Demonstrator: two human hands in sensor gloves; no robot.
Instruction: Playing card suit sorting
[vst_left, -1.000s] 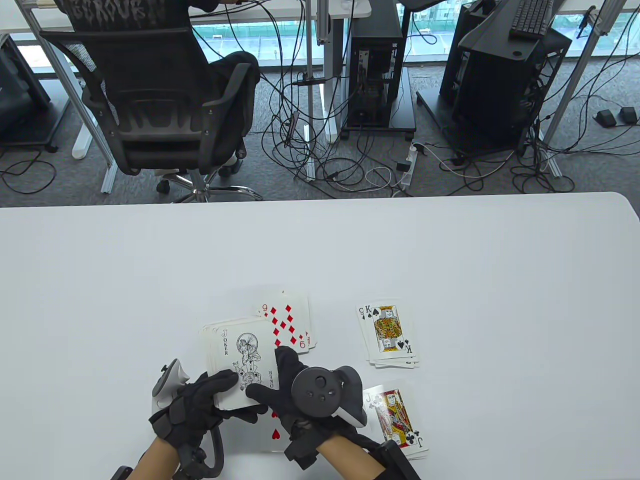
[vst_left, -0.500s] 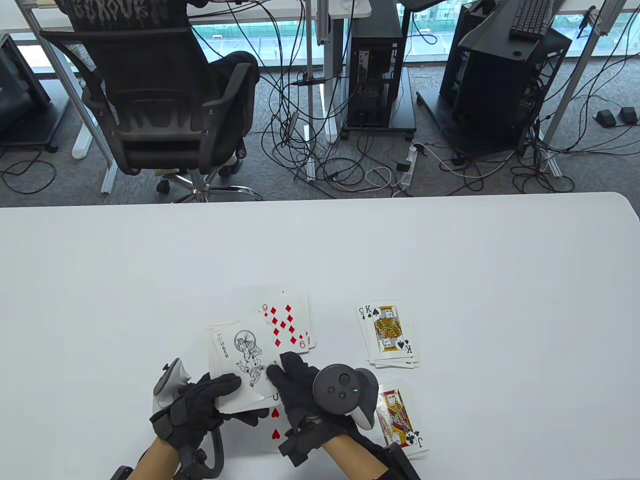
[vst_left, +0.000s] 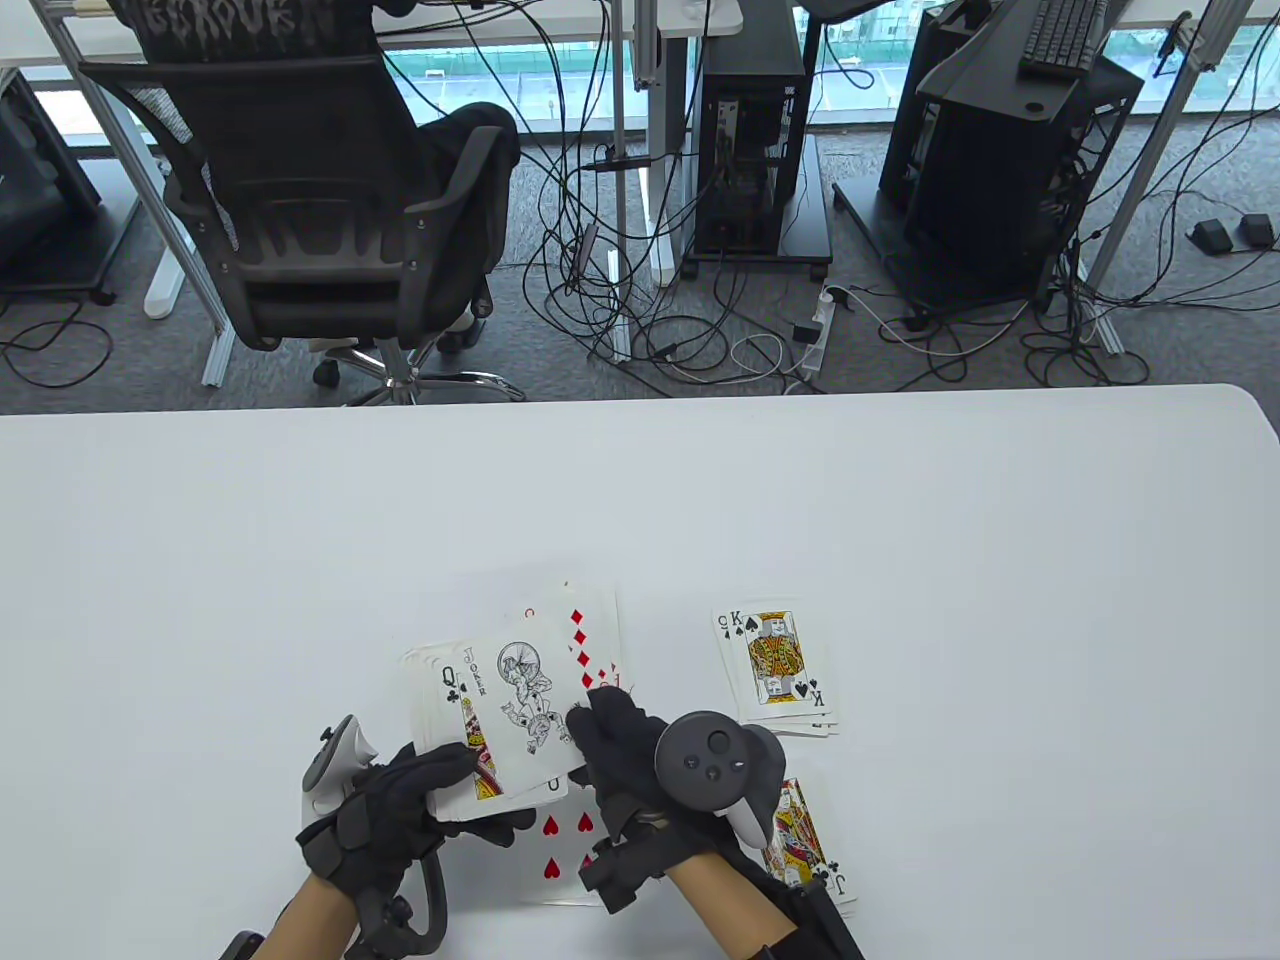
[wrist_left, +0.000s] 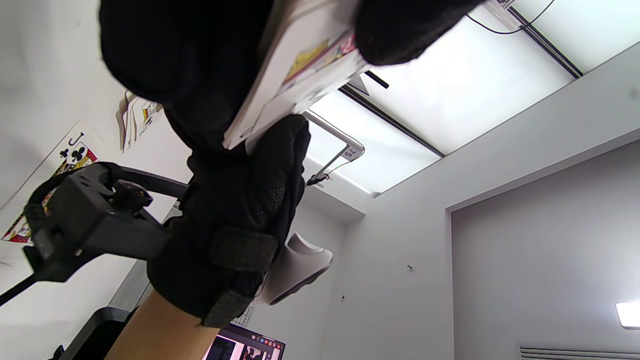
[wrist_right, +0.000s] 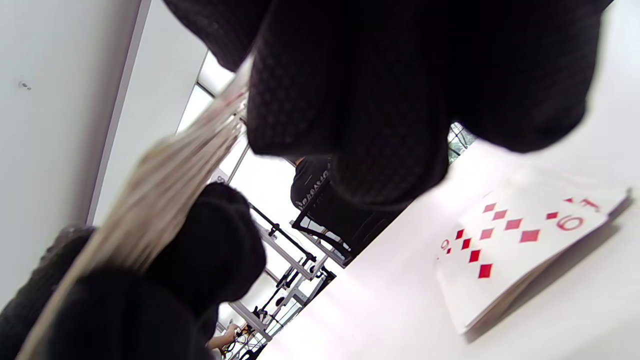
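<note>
Black-gloved, the left hand (vst_left: 400, 810) gripped the unsorted deck (vst_left: 445, 715) face-up above the table, showing suits; the right hand (vst_left: 625, 760) pinched the joker (vst_left: 525, 700), probably sliding it off, beside the diamonds pile (vst_left: 595, 625).

Heart pile (vst_left: 560, 850) half under right hand (vst_left: 640, 760)

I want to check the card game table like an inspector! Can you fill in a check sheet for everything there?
Surface: white table, bare at the far side.
Job's things: joker sliding off the held deck; queen of clubs uncovered; diamonds pile, king of spades pile, jack of clubs pile, hearts pile.
Clutter: nothing seen.
Hands: left hand holds the deck; right hand pinches the joker.
Cables: tangled on the floor.
Surroundings: office chair, computer towers.
</note>
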